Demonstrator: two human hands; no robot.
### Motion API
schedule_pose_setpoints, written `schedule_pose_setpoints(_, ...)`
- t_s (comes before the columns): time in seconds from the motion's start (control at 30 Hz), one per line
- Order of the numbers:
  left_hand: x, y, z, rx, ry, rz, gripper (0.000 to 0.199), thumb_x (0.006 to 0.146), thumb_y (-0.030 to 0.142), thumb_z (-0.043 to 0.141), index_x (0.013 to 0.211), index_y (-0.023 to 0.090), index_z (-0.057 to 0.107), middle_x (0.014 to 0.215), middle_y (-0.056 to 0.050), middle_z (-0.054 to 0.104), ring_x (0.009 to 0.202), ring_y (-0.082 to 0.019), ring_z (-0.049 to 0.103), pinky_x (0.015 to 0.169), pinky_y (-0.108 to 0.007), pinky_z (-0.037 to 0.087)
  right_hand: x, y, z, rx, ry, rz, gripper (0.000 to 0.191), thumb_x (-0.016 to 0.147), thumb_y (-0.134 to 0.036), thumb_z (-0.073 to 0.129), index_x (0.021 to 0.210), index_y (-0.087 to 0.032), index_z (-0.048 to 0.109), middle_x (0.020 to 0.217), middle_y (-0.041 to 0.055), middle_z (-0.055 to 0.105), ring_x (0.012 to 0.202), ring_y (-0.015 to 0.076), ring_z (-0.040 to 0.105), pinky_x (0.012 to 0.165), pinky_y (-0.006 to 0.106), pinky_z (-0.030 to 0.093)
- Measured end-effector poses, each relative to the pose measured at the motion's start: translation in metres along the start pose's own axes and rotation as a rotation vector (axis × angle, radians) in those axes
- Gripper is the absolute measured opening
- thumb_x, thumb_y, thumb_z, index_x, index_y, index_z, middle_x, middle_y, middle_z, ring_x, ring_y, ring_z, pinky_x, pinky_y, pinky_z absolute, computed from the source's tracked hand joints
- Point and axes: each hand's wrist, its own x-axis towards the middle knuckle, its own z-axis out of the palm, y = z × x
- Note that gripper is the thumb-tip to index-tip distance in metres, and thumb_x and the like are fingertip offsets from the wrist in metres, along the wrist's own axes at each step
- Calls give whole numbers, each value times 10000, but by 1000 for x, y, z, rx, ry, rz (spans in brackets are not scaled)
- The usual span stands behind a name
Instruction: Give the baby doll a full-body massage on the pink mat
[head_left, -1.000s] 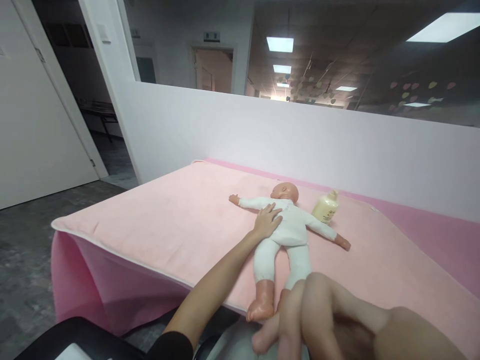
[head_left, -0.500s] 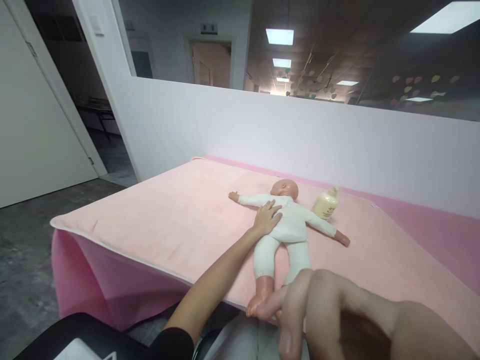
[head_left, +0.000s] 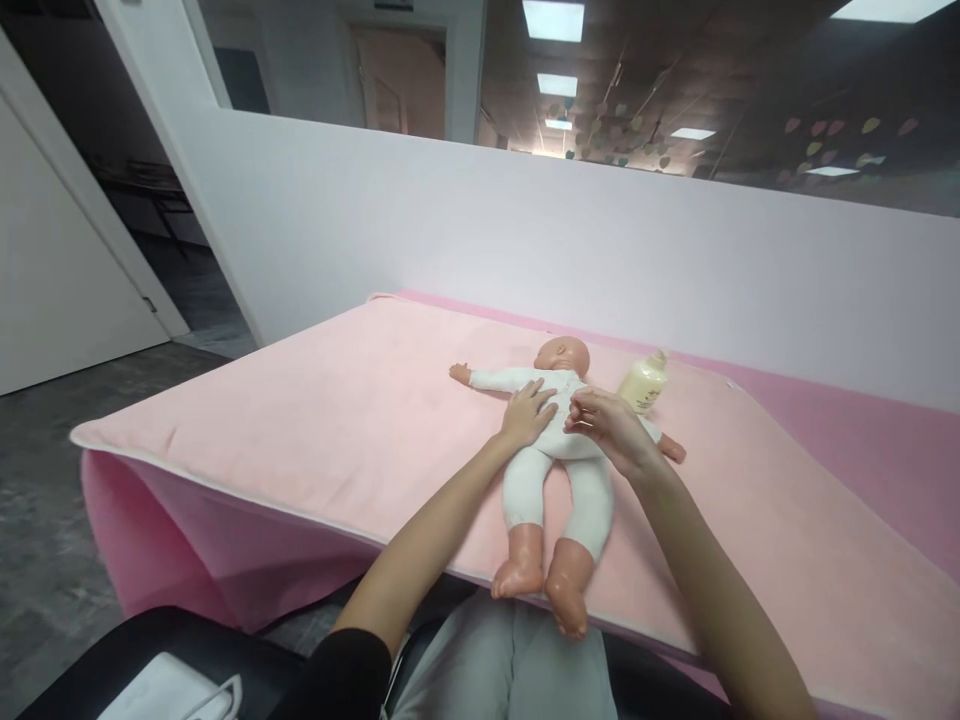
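Note:
A baby doll in a white body suit lies stretched out on a pink padded mat, its head at the far side and its bare feet at the near edge. My left hand rests flat on the left side of its torso, fingers spread. Over the other side of the torso is my right hand, fingers loosely bent and apart, holding nothing I can see. Whether it touches the doll is unclear. A pale yellow bottle stands tilted just beyond my right hand, partly hidden by it.
A low white wall with glass above runs behind the mat. Bright pink cloth hangs below the mat's left edge. At lower left, a white object lies on a black seat. A door stands at far left.
My right hand has moved from close before the camera, over the doll's feet, forward to its torso. My left hand stays on the doll. The view has tipped down slightly.

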Motion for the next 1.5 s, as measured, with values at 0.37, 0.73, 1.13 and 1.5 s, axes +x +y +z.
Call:
schedule_pose_setpoints(0.37, 5, -3, 1, 30, 3, 27, 409, 940, 341, 471, 1314, 216, 577, 1529, -68, 392, 1423, -230, 344, 1184, -427, 265, 22, 42, -61, 166, 161, 217, 90, 731, -203, 663, 703, -155, 593, 612, 18, 532, 602, 115, 513, 524, 217, 432)
schedule_pose_setpoints(0.73, 5, -6, 2, 30, 9, 49, 398, 940, 340, 474, 1300, 212, 587, 1513, -66, 416, 1420, -238, 352, 1179, -425, 286, 27, 49, -71, 251, 183, 226, 81, 786, -170, 604, 708, -148, 600, 578, 20, 540, 551, 106, 501, 495, 221, 440)
schedule_pose_setpoints(1.13, 5, -5, 1, 12, 0, 33, 409, 940, 331, 476, 1309, 191, 584, 1524, -82, 397, 1425, -238, 342, 1185, -414, 272, 29, 56, -77, 210, 179, 174, 74, 741, -136, 719, 792, -129, 667, 705, 33, 620, 593, 87, 561, 505, 181, 492)
schedule_pose_setpoints(1.5, 5, -5, 1, 7, 9, 33, 394, 935, 330, 481, 1292, 212, 596, 1526, -58, 397, 1430, -240, 334, 1183, -422, 277, 43, 72, -93, 58, 382, 163, 150, 863, -115, 614, 714, -101, 612, 627, 32, 616, 451, 67, 542, 421, 167, 486)
